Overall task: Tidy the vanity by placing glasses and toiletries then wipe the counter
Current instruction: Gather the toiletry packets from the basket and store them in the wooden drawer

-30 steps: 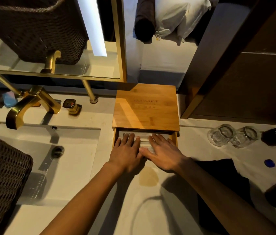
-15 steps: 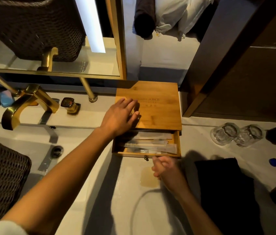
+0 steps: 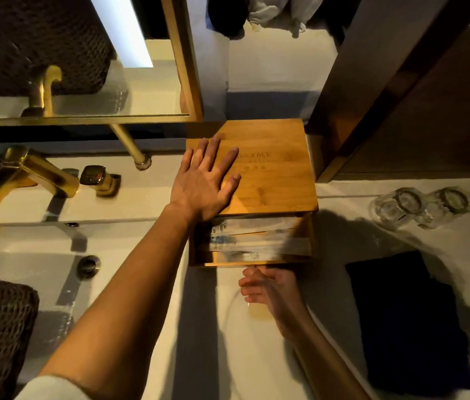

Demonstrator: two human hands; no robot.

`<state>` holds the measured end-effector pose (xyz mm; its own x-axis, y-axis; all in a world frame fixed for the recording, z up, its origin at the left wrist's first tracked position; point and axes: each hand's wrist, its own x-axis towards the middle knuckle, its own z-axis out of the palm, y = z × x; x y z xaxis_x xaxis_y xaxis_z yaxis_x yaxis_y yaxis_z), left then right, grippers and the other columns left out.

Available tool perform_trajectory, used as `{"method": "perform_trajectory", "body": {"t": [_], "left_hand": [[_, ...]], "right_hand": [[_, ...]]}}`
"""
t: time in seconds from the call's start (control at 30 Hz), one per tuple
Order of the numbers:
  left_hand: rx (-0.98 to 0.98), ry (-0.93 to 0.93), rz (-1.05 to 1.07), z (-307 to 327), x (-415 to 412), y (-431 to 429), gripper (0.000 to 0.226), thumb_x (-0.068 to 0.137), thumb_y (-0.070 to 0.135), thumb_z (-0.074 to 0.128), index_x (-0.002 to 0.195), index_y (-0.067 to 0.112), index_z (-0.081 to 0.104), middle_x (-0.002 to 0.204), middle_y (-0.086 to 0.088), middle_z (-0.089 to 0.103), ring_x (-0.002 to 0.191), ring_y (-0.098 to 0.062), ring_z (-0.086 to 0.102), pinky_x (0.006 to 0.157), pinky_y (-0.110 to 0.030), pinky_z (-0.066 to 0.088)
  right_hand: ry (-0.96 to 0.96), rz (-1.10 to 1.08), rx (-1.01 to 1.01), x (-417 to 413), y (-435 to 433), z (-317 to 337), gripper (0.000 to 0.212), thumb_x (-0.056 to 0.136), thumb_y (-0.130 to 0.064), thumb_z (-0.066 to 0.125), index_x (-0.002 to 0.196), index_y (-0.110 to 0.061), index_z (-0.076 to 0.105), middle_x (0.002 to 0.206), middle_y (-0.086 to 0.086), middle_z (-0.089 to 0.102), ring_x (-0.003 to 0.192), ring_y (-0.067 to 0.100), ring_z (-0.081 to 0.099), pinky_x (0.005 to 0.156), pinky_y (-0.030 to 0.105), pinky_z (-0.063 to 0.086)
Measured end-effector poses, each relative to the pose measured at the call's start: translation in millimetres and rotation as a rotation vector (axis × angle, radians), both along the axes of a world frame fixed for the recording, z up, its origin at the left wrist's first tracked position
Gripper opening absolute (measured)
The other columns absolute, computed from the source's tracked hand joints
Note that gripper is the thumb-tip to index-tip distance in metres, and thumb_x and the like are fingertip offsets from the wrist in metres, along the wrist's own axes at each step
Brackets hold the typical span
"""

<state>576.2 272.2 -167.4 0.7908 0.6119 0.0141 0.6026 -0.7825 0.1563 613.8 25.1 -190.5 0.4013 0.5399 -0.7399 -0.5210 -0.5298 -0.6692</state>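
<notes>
My left hand (image 3: 203, 183) lies flat, fingers spread, on the wooden box (image 3: 271, 168) with unreadable engraving, right hand (image 3: 268, 290) pinching its drawer (image 3: 257, 241) knob.

On my feed the only lettering sits engraved on the lid of the wooden box (image 3: 268, 166), partly covered by my left hand (image 3: 205, 180); I can make out something like "JOYCE" with smaller lines beneath that are too fine to read. The wrapped packets (image 3: 254, 241) in its open drawer carry blue print, blurred beyond reading.
</notes>
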Motion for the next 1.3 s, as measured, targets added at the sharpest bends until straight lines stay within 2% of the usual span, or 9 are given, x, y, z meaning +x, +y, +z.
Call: {"method": "perform_trajectory", "body": {"t": [0.13,0.43,0.57,0.7,0.87,0.97,1.13,1.3], "left_hand": [[-0.003,-0.001,0.01,-2.3,0.3,0.3,0.064,0.098,0.069,0.004,0.158,0.046,-0.001,0.171,0.002,-0.005,0.158,-0.022,-0.006,0.128,-0.052,-0.002],[-0.007,-0.019,0.015,-2.4,1.6,0.9,0.063,0.098,0.068,0.007,0.158,0.047,0.001,0.171,0.002,-0.004,0.158,-0.022,-0.006,0.128,-0.052,-0.002],[-0.005,-0.028,0.019,-4.6,1.6,1.5,0.064,0.098,0.069,0.006,0.158,0.047,0.001,0.17,0.003,-0.004,0.158,-0.021,-0.006,0.128,-0.052,-0.002],[0.005,-0.031,0.019,-6.1,1.4,1.7,0.064,0.098,0.068,0.006,0.158,0.046,0.001,0.171,0.002,-0.003,0.158,-0.022,-0.004,0.128,-0.052,0.0],[0.006,-0.035,0.016,-4.5,0.9,1.2,0.064,0.098,0.068,0.005,0.158,0.045,0.003,0.171,0.002,-0.001,0.158,-0.022,-0.003,0.128,-0.053,0.0],[0.002,-0.026,0.012,-3.0,0.9,0.2,0.064,0.098,0.067,0.005,0.158,0.044,0.004,0.171,0.001,-0.001,0.158,-0.022,-0.004,0.128,-0.053,0.0],[-0.001,-0.013,0.012,-2.4,0.1,-0.4,0.065,0.098,0.067,0.006,0.159,0.044,0.001,0.171,0.001,-0.003,0.158,-0.022,-0.006,0.128,-0.052,-0.001],[0.001,-0.007,0.009,-2.4,0.2,1.0,0.064,0.099,0.067,0.008,0.158,0.044,0.0,0.171,0.001,-0.004,0.158,-0.022,-0.005,0.128,-0.052,-0.001]], "right_hand": [[-0.017,0.021,0.001,1.5,2.8,-1.8,0.014,0.091,-0.022,0.07,0.091,-0.008,0.073,0.078,0.006,0.078,0.072,0.023,0.077,0.062,0.028,0.059],[-0.075,0.009,0.032,14.6,22.8,5.3,0.015,0.092,-0.02,0.068,0.091,-0.006,0.073,0.072,0.006,0.076,0.065,0.015,0.073,0.057,0.023,0.056],[-0.097,0.022,0.062,22.2,36.9,10.1,0.017,0.095,-0.016,0.064,0.086,-0.005,0.072,0.062,0.002,0.071,0.055,0.009,0.067,0.056,0.022,0.056],[-0.18,0.028,0.069,27.5,47.7,14.5,0.021,0.095,-0.014,0.063,0.08,-0.003,0.072,0.059,0.002,0.069,0.05,0.009,0.066,0.048,0.018,0.053],[-0.227,0.064,0.084,34.8,57.0,19.7,0.021,0.093,-0.016,0.066,0.073,-0.01,0.073,0.059,0.001,0.07,0.052,0.011,0.067,0.048,0.019,0.051],[-0.24,0.063,0.093,39.0,63.0,21.9,0.024,0.093,-0.014,0.065,0.071,-0.008,0.071,0.057,0.002,0.068,0.048,0.01,0.065,0.045,0.019,0.05],[-0.153,0.085,0.098,45.6,72.8,25.0,0.021,0.097,-0.01,0.059,0.08,-0.002,0.067,0.06,0.005,0.06,0.043,0.007,0.055,0.043,0.017,0.044],[-0.004,0.157,0.119,54.1,80.9,23.9,0.012,0.101,-0.008,0.052,0.103,-0.001,0.061,0.046,-0.007,0.053,0.037,0.003,0.046,0.04,0.013,0.033]]}}
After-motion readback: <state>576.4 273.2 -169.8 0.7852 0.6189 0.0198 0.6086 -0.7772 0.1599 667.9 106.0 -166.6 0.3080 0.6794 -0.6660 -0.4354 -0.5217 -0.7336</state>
